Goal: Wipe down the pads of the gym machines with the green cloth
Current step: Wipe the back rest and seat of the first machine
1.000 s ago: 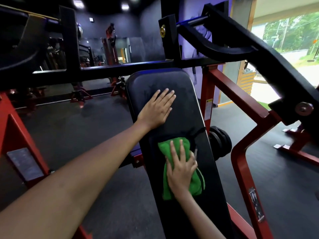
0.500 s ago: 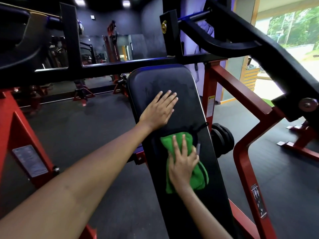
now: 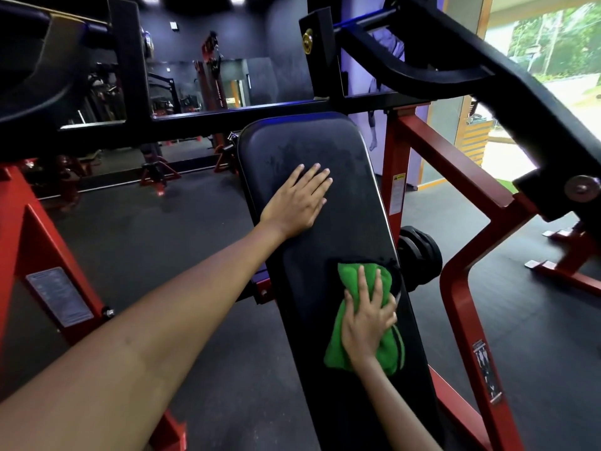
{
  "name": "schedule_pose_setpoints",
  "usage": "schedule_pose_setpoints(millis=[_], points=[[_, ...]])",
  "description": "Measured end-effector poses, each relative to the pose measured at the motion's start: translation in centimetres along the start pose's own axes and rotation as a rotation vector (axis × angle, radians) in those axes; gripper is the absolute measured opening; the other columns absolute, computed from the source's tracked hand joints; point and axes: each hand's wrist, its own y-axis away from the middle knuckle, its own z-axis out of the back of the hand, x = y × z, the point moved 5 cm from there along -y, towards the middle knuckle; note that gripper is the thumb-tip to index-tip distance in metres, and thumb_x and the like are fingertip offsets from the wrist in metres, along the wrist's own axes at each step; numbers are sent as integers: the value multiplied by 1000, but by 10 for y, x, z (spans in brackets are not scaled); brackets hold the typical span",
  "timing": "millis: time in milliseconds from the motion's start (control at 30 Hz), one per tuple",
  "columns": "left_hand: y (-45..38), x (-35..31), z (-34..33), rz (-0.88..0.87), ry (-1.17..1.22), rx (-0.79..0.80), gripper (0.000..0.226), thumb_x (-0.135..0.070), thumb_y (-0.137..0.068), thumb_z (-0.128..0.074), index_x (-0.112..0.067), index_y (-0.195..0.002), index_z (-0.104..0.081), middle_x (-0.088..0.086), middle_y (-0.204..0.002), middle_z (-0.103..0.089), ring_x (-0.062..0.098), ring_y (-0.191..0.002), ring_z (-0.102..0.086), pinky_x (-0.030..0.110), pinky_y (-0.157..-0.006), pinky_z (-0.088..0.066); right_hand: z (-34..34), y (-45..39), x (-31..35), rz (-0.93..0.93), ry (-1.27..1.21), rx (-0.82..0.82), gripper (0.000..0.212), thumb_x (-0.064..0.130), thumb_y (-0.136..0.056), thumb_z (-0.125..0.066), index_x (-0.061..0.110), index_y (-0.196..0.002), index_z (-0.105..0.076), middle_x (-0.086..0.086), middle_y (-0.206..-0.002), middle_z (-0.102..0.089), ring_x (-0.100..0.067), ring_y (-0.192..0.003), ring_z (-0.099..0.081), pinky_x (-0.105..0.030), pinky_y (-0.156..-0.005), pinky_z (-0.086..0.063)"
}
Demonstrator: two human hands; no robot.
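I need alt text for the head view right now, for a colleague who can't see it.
The right hand presses a green cloth flat against a black inclined pad, while the left hand rests open higher up; red machine frame on either side.

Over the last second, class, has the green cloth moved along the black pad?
Yes, slightly. The green cloth under the right hand has slid toward the pad's right edge, closer to the black weight plates.

A black pad (image 3: 325, 242) carries a bunched green cloth (image 3: 351, 346) near its right edge.
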Motion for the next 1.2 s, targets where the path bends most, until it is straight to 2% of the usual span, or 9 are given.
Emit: schedule_pose_setpoints(millis=[167, 333, 400, 567, 700, 867, 933, 1100, 1200], points=[[1, 0, 0, -8, 8, 0, 49, -29, -96, -29, -7, -131, -55, 9, -138, -53, 26, -130, -47, 42, -110, -32, -14, 38, 46, 256, 84, 37, 58, 36, -84, -41, 34, -142, -35, -3, -150, -32, -36, -116, -35, -61, -88, -40], [3, -4, 2, -30, 25, 15, 49, -29, -97, -28, -6, -133, -53, 10, -142, -49, 26, -134, -43, 42, -111, -30, -8, 60, 0, 909, 282, 74, 82, 35, -75, -49, 42, -149, -15, 5, -160, -11, -33, -117, -40, -50, -93, -34], [3, -4, 2, -33, 14, 9, 49, -29, -97, -28, -7, -133, -53, 10, -143, -48, 26, -134, -43, 41, -112, -28, 0, 41, -20, 845, 291, 88, 81, 32, -76, -46, 44, -149, -14, 8, -159, -10, -33, -116, -40, -48, -93, -33], [3, -4, 4, -35, -23, 21, 49, -29, -96, -28, -8, -132, -55, 9, -142, -49, 25, -133, -45, 40, -111, -23, 6, -12, 17, 196, 53, 50, 53, 37, -87, -40, 35, -140, -37, -3, -147, -41, -37, -112, -36, -60, -82, -43], [3, -5, 4, -37, -16, 7, 49, -28, -96, -29, -8, -131, -56, 9, -141, -50, 25, -132, -46, 40, -111, -26, -5, 10, 62, 413, 131, 32, 61, 32, -80, -42, 35, -141, -36, -1, -149, -35, -35, -113, -37, -60, -89, -39], [4, -8, 5, -55, -35, -2, 49, -28, -95, -28, -8, -130, -57, 9, -141, -51, 24, -132, -46, 41, -110, -34, -13, 70, 8, 811, 229, 27, 76, 31, -77, -49, 43, -147, -23, 5, -149, -33, -32, -115, -41, -49, -93, -32], [5, -11, 5, -58, -27, -8, 50, -30, -95, -29, -8, -130, -57, 9, -140, -51, 25, -131, -46, 42, -109, -34, -8, 63, -26, 612, 215, 58, 77, 28, -74, -45, 45, -146, -23, 5, -148, -34, -33, -115, -40, -49, -93, -31], [7, -17, 6, -59, -43, 20, 53, -34, -96, -27, -8, -132, -55, 9, -142, -49, 24, -133, -45, 42, -111, -31, 15, -25, -66, -330, -97, 7, 49, 31, -98, -48, 39, -144, -32, 4, -155, -28, -43, -130, -29, -59, -102, -26], [9, -28, 4, -112, -39, 10, 53, -34, -96, -27, -8, -133, -54, 9, -143, -48, 25, -133, -44, 41, -112, -26, 16, -43, -33, -272, -39, 5, 51, 36, -98, -46, 38, -146, -30, 4, -157, -24, -40, -134, -25, -59, -104, -25]])
